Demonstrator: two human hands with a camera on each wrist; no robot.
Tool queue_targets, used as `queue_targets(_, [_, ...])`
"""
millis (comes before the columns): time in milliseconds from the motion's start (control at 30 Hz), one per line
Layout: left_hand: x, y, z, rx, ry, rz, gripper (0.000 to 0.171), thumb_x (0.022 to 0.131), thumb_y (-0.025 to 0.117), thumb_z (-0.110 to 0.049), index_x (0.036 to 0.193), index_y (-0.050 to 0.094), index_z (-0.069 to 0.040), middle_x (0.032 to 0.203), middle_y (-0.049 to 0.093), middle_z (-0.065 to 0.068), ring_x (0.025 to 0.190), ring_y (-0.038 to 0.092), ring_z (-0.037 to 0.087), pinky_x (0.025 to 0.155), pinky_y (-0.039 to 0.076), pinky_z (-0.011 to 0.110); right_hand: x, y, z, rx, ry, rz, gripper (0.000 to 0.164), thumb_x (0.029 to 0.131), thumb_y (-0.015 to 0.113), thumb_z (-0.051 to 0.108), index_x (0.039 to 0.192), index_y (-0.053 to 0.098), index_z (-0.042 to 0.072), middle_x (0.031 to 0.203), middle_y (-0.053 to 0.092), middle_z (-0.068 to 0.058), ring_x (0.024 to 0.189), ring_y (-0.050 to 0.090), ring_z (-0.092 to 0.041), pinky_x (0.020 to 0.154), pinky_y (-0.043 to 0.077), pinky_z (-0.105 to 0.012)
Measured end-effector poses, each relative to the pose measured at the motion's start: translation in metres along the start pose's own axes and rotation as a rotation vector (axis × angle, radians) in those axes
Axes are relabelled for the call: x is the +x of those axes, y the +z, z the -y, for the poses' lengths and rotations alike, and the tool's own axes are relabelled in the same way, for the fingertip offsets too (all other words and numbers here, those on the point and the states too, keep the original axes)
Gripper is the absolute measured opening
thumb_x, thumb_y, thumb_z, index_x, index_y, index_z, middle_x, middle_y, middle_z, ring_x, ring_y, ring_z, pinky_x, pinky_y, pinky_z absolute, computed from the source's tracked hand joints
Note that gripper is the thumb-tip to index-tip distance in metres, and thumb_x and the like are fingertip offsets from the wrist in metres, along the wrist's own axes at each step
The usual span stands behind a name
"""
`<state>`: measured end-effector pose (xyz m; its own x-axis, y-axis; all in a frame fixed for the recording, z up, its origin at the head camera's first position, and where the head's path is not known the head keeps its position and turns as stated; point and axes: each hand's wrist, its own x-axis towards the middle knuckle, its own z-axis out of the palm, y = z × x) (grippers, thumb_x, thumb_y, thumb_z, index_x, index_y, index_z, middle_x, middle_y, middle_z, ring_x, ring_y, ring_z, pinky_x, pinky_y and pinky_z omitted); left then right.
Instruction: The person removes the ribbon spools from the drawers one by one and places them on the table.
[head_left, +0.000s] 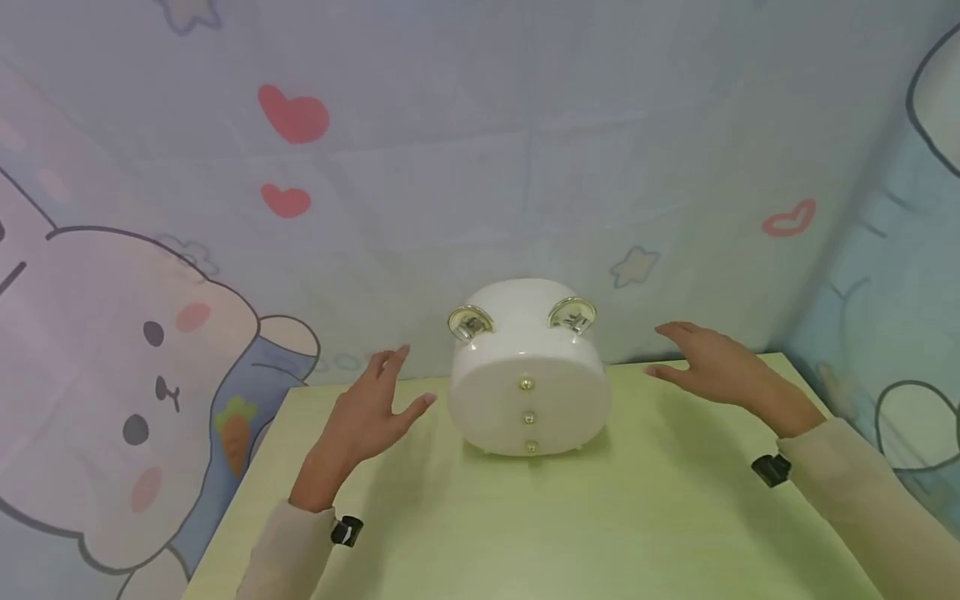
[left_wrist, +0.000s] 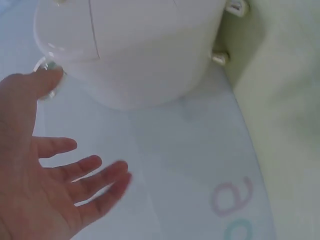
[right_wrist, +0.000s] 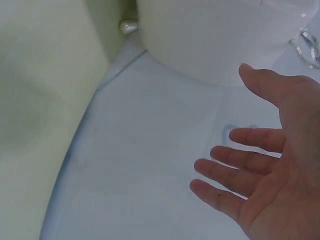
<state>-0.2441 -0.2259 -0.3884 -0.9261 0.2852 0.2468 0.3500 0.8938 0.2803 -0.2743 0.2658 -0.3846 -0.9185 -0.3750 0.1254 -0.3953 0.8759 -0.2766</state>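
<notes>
and here it is, right in the middle: a glossy white rounded box with an oval front (head_left: pixel 528 362), standing upright on the pale yellow-green table (head_left: pixel 525 533), up towards its back edge. down the front runs a column of three small round gold knobs (head_left: pixel 529 417), and on top perch two gold-rimmed ear-shaped ornaments (head_left: pixel 573 316), one to each side.

now the hands, one on either flank! the left hand (head_left: pixel 367 417) is on the box's left, fingers spread, thumb out towards the white side, just beside it but apart, loose and carrying nothing. across the way, the right hand (head_left: pixel 716 367) is on the box's right, a little further off, thumb and fingers parted, likewise free of any hold. so the box sits between the two palms, a gap on both sides.

the wrist views look in close: the curved white wall, and small shiny gold feet (left_wrist: pixel 220 58) between it and the table.

cream long sleeves (head_left: pixel 862 492) reach in from below, with a small black device (head_left: pixel 772 470) at each wrist. behind it all, a pale blue cloth (head_left: pixel 585 183) printed with red hearts (head_left: pixel 294 115), stars and a big white cartoon rabbit (head_left: pixel 112 350) over on the left.
</notes>
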Motion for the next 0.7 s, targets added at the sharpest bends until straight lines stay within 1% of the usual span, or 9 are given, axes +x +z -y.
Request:
queue_targets(100, [-0.003, 0.001, -0.014, -0.024, 0.05, -0.071, 0.075, 0.101, 0.067, -0.044, 0.159, 0.039, -0.007, 0.143, 0.054, 0.019, 0.102, 0.071, 0.029, 0.07, 0.057, 0.043, -0.003, -0.003, 0.011, -0.018, -0.056, -0.054, 0.066, 0.099, 0.071, 0.039, 0.145, 0.055, -0.006, 0.149, 0.056, -0.03, 0.137, 0.055, -0.05, 0.109, 0.048, -0.064])
queue_targets(167, [-0.005, 0.001, -0.023, -0.035, 0.084, -0.108, 0.066, 0.1, 0.07, -0.038, 0.154, 0.046, -0.007, 0.131, 0.06, 0.016, 0.097, 0.071, 0.026, 0.068, 0.056, 0.039, -0.007, -0.005, 0.019, -0.03, -0.096, -0.093, 0.06, 0.098, 0.073, 0.035, 0.14, 0.06, -0.005, 0.144, 0.062, -0.027, 0.134, 0.059, -0.047, 0.107, 0.051, -0.062])
queue_targets(233, [-0.007, 0.001, -0.033, -0.03, 0.127, -0.144, 0.057, 0.099, 0.072, -0.034, 0.146, 0.054, -0.006, 0.12, 0.063, 0.012, 0.088, 0.07, 0.022, 0.064, 0.053, 0.033, -0.01, -0.006, 0.026, -0.037, -0.137, -0.131, 0.054, 0.097, 0.074, 0.033, 0.136, 0.064, -0.003, 0.14, 0.066, -0.024, 0.131, 0.062, -0.044, 0.105, 0.053, -0.059])
queue_targets(300, [-0.008, 0.0, -0.042, -0.02, 0.176, -0.181, 0.048, 0.098, 0.073, -0.03, 0.137, 0.059, -0.006, 0.111, 0.064, 0.01, 0.078, 0.065, 0.018, 0.059, 0.048, 0.028, -0.012, -0.009, 0.034, -0.039, -0.174, -0.162, 0.05, 0.097, 0.075, 0.031, 0.133, 0.067, -0.001, 0.136, 0.068, -0.021, 0.127, 0.065, -0.042, 0.102, 0.055, -0.058])
queue_targets(367, [-0.008, 0.0, -0.049, -0.006, 0.222, -0.218, 0.04, 0.097, 0.075, -0.027, 0.129, 0.063, -0.006, 0.104, 0.065, 0.008, 0.067, 0.06, 0.015, 0.055, 0.043, 0.024, -0.014, -0.012, 0.042, -0.029, -0.198, -0.176, 0.048, 0.097, 0.075, 0.03, 0.133, 0.068, 0.0, 0.136, 0.069, -0.02, 0.127, 0.065, -0.041, 0.102, 0.055, -0.057])
queue_targets(433, [-0.007, 0.0, -0.055, 0.01, 0.267, -0.247, 0.034, 0.095, 0.076, -0.025, 0.122, 0.064, -0.007, 0.101, 0.065, 0.007, 0.059, 0.053, 0.012, 0.051, 0.038, 0.021, -0.016, -0.015, 0.05, -0.016, -0.211, -0.166, 0.047, 0.097, 0.075, 0.031, 0.134, 0.068, 0.002, 0.138, 0.068, -0.02, 0.129, 0.064, -0.041, 0.103, 0.055, -0.058])
queue_targets(567, [-0.006, 0.004, -0.065, 0.049, 0.355, -0.288, 0.029, 0.093, 0.078, -0.022, 0.115, 0.066, -0.007, 0.099, 0.067, 0.007, 0.053, 0.043, 0.008, 0.047, 0.031, 0.018, -0.019, -0.017, 0.062, -0.008, -0.222, -0.14, 0.049, 0.097, 0.075, 0.034, 0.135, 0.067, 0.003, 0.142, 0.065, -0.019, 0.13, 0.064, -0.04, 0.103, 0.056, -0.056])
queue_targets(700, [-0.006, 0.009, -0.073, 0.088, 0.42, -0.312, 0.025, 0.092, 0.079, -0.022, 0.109, 0.067, -0.008, 0.094, 0.065, 0.004, 0.053, 0.035, 0.005, 0.046, 0.026, 0.016, -0.021, -0.015, 0.069, -0.019, -0.261, -0.153, 0.048, 0.097, 0.076, 0.033, 0.134, 0.067, 0.004, 0.142, 0.065, -0.017, 0.129, 0.066, -0.037, 0.101, 0.057, -0.052])
